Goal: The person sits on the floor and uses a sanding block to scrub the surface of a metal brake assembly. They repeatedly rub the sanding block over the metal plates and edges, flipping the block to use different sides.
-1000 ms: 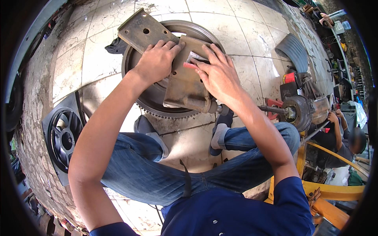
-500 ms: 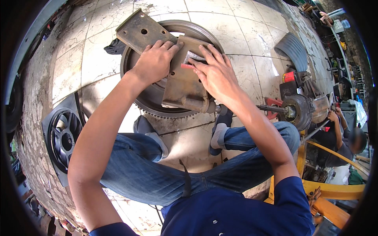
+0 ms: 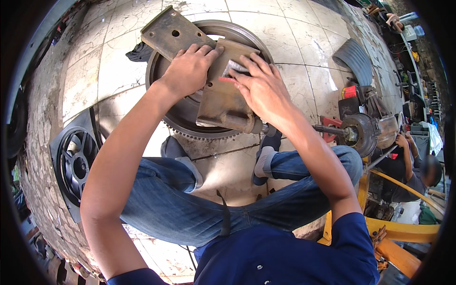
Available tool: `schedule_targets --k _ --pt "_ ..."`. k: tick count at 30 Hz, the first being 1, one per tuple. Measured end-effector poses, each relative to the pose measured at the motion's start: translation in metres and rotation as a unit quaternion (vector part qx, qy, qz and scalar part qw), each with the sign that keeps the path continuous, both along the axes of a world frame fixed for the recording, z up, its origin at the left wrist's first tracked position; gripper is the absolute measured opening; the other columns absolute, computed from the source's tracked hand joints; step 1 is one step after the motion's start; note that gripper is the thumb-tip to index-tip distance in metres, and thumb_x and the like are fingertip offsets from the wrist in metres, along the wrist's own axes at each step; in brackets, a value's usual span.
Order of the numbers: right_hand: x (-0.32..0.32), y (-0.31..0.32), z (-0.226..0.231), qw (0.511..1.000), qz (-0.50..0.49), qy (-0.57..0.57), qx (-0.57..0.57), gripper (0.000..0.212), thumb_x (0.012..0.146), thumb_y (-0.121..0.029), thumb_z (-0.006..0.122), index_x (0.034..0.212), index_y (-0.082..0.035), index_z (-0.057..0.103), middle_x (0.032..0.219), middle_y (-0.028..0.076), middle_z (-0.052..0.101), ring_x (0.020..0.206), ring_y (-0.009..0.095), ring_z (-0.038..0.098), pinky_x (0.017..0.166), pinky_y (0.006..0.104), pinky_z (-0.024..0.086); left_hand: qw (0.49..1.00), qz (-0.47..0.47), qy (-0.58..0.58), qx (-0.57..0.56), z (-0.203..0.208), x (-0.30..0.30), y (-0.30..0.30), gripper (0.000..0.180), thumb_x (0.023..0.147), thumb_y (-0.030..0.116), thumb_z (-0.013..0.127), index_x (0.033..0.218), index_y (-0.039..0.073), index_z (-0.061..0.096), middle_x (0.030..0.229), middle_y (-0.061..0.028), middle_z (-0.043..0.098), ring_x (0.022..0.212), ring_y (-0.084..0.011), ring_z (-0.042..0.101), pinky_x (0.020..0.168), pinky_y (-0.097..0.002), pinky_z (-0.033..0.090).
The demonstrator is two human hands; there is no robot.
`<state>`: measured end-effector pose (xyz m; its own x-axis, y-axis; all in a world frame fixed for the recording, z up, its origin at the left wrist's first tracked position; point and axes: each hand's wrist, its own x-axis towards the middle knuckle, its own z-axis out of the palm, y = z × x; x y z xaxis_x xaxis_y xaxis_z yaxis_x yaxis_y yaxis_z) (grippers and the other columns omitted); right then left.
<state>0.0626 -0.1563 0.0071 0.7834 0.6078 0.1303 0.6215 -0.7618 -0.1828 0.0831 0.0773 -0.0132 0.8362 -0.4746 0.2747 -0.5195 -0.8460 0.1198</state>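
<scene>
Both hands on rusty bracket at 12 o'clock, grey pad under right fingers

Bracket (image 3: pixel 221 102) lies over dark toothed wheel (image 3: pixel 179 113) on tiled floor (image 3: pixel 299 90), in 12 o'clock part of view; holed plate (image 3: pixel 175 32) juts out toward 11, can't tell if joined to bracket; left hand (image 3: pixel 191 70) palm down, fingers slightly bent and close together, touching metal where plate meets bracket, nothing visible in its grasp; right hand (image 3: pixel 262 84) half open, fingers spread over grey pad (image 3: pixel 232 69), red strip (image 3: pixel 228 80) by thumb; pinched or only pressed, can't tell; black cloth (image 3: pixel 139 52) at wheel's 10 o'clock; around view: fan (image 3: pixel 80 167) at 9, ribbed grey sheet (image 3: pixel 355 62) at 2, greasy drum (image 3: pixel 365 136) at 3, co-worker (image 3: pixel 412 183) beyond it, yellow frame (image 3: pixel 403 232) at 4.
</scene>
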Motion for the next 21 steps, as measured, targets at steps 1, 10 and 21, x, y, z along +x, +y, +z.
schedule_targets --k 1,10,21 --pt "0.001 0.000 -0.002 1.000 -0.014 -0.010 0.001 0.035 0.100 -0.022 0.057 0.133 -0.012 0.066 0.151 0.019 0.047 0.145 0.037 0.035 0.112 0.0606 0.033 1.000 0.001 0.001 -0.001 0.000 0.000 0.000 0.061 0.085 0.008 0.062 0.145 0.008 0.051 0.130 -0.0142 0.063 0.119 -0.0325 0.060 0.099 -0.0483 0.052" --pt "-0.002 0.002 -0.009 1.000 -0.012 -0.008 0.017 0.037 0.101 -0.022 0.055 0.135 -0.008 0.064 0.149 0.028 0.045 0.144 0.041 0.036 0.110 0.0608 0.035 1.000 -0.001 -0.007 0.003 -0.002 0.001 0.001 0.059 0.086 0.010 0.063 0.144 0.007 0.052 0.131 -0.0132 0.063 0.121 -0.0311 0.059 0.099 -0.0484 0.053" --pt "0.012 -0.012 -0.002 0.997 -0.001 0.048 0.054 0.033 0.102 -0.026 0.057 0.131 -0.014 0.068 0.149 0.027 0.046 0.138 0.044 0.044 0.113 0.0519 0.039 1.000 0.002 0.001 0.000 0.000 0.000 0.002 0.060 0.087 0.009 0.062 0.145 0.008 0.051 0.129 -0.0147 0.063 0.119 -0.0328 0.060 0.099 -0.0483 0.051"
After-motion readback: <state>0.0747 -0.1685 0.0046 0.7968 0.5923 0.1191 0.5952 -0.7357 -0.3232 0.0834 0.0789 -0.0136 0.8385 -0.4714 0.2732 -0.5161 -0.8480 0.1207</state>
